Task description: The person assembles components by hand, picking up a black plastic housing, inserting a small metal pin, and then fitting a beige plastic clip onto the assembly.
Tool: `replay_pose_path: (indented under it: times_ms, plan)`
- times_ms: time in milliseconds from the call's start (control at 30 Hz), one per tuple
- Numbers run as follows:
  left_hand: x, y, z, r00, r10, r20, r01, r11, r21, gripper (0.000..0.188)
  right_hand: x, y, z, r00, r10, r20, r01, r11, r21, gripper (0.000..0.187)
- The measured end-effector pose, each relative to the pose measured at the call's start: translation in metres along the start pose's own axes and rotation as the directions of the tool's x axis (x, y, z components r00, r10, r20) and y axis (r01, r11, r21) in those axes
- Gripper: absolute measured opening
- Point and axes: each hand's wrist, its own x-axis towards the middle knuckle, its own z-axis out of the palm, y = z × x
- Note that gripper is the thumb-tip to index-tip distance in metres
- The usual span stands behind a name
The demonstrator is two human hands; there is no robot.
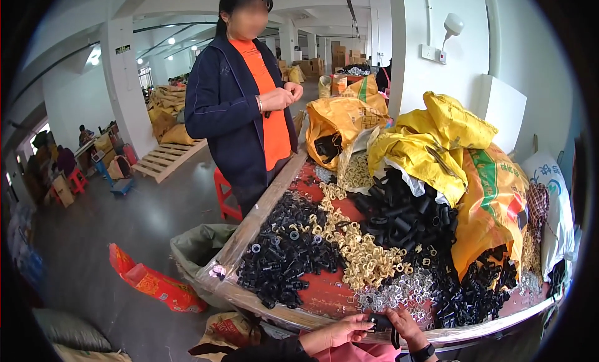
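Observation:
At the near edge of the table, my left hand (347, 330) pinches the left side of a small black part (379, 323). A tiny pale, shiny bit shows by its fingertips, too small to name. On the other side my right hand (407, 327) has its fingers closed on the same black part, and a dark band hangs below it. Just beyond my hands lies a heap of small clear or silvery rings (399, 293). Behind that are tan ring-shaped pieces (368, 259), with small black parts (287, 256) to the left and black tubes (405, 218) farther back.
A raised wooden rim (256, 206) borders the red tabletop (321, 293). Yellow sacks (430, 144) and an orange sack (490, 200) spill parts at the right. Across the left rim stands a person (240, 106), hands together. A red bag (153, 284) and a grey-green sack (199, 246) are on the floor.

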Motion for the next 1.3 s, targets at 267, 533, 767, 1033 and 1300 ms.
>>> replay_pose_path:
  times_ms: [267, 533, 767, 1033, 1300]
  plan:
    - [-0.003, 0.004, -0.003, 0.995, 0.034, 0.093, -0.025, 0.995, -0.097, 0.020, 0.001, -0.030, 0.008, 1.000, -0.007, 0.023, 0.009, 0.993, -0.114, 0.037]
    - [-0.005, 0.001, -0.005, 0.990, -0.042, 0.134, 0.067, 0.981, -0.181, 0.018, 0.000, -0.032, 0.009, 0.998, -0.001, 0.057, 0.007, 0.995, -0.100, 0.036]
    - [-0.014, 0.010, 0.002, 0.982, 0.041, 0.183, 0.035, 0.920, -0.390, 0.038, -0.003, -0.002, 0.004, 0.999, 0.035, -0.030, -0.034, 0.998, 0.053, 0.033]
    - [-0.004, 0.017, -0.011, 0.983, 0.137, 0.121, -0.096, 0.952, -0.291, 0.060, -0.002, -0.018, 0.001, 0.998, 0.053, 0.030, -0.052, 0.998, -0.032, 0.029]
    - [-0.008, 0.026, 0.000, 0.939, 0.288, -0.190, -0.294, 0.956, -0.005, 0.083, -0.005, -0.036, 0.006, 0.999, 0.033, -0.002, -0.032, 0.993, 0.114, 0.033]
